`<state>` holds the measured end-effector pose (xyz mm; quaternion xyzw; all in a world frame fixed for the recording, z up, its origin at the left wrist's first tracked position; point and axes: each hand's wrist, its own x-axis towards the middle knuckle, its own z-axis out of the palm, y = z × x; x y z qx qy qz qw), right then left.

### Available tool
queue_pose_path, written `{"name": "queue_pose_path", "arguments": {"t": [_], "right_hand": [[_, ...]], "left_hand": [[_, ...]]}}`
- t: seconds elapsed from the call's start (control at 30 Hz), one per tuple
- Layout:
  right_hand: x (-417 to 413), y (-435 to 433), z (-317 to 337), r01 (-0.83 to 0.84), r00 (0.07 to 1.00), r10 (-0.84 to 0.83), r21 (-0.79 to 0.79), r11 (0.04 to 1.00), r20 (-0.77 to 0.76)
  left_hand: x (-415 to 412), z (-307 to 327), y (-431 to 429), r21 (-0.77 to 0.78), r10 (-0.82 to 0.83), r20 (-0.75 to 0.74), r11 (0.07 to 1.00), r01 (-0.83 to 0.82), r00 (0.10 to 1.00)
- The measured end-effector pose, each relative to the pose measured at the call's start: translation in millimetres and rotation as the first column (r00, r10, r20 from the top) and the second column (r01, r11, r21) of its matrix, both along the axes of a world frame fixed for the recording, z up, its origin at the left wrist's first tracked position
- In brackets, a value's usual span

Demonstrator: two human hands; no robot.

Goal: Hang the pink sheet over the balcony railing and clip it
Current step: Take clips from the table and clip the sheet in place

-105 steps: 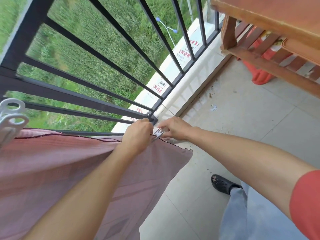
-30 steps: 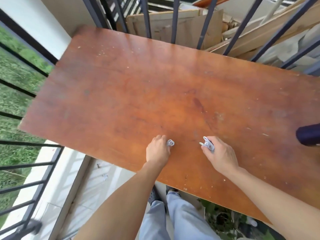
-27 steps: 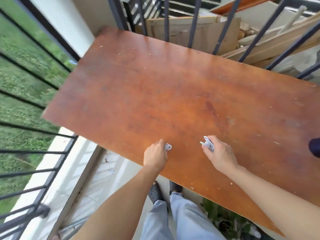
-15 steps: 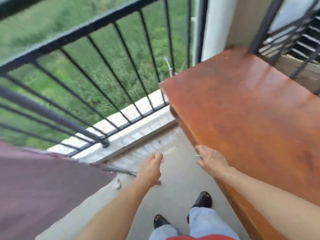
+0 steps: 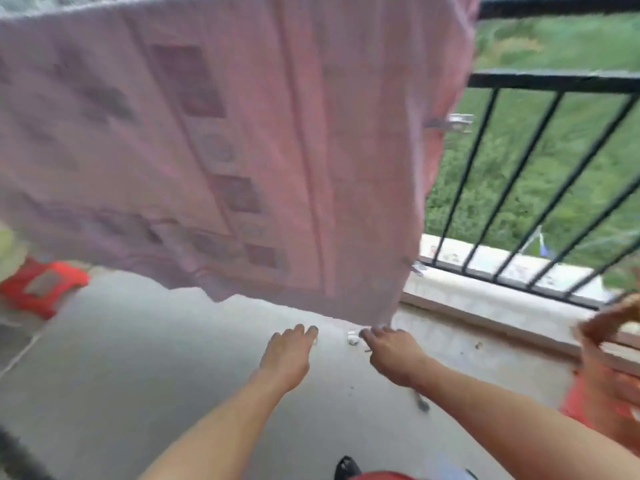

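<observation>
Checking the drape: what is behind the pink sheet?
The pink sheet covers that stretch entirely; nothing behind shows. The railing appears only to its right, with grass beyond.

Head camera looks down toward the railing (image 5: 554, 81)

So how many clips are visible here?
3: one clip on the pink sheet's right edge, one at its lower corner, one by the right hand. The left hand may hide another.

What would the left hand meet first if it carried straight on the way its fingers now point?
Probably the lower hem of the pink sheet, hanging just beyond the left hand. Blur hides depth, so it could pass beneath. The right hand pinches a clip.
</observation>
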<state>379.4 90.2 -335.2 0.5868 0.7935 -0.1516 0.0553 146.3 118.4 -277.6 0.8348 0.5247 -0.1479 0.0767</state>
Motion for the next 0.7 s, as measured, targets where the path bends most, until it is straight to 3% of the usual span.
{"name": "queue_pose_path", "arguments": {"t": [0.33,0.7], "right_hand": [[-225.4,143.9,39.2,-0.497,0.867,0.495,0.050,0.866,0.053],[-443.6,315.4,39.1,-0.744,0.668,0.737,0.070,0.665,0.099]], "left_hand": [[-222.1,15.1,8.9,0.008,0.469,0.008,0.883,-0.469,0.883],[-405.1,24.9,114.9,-0.012,0.782,0.139,0.615,-0.789,0.607]]}}
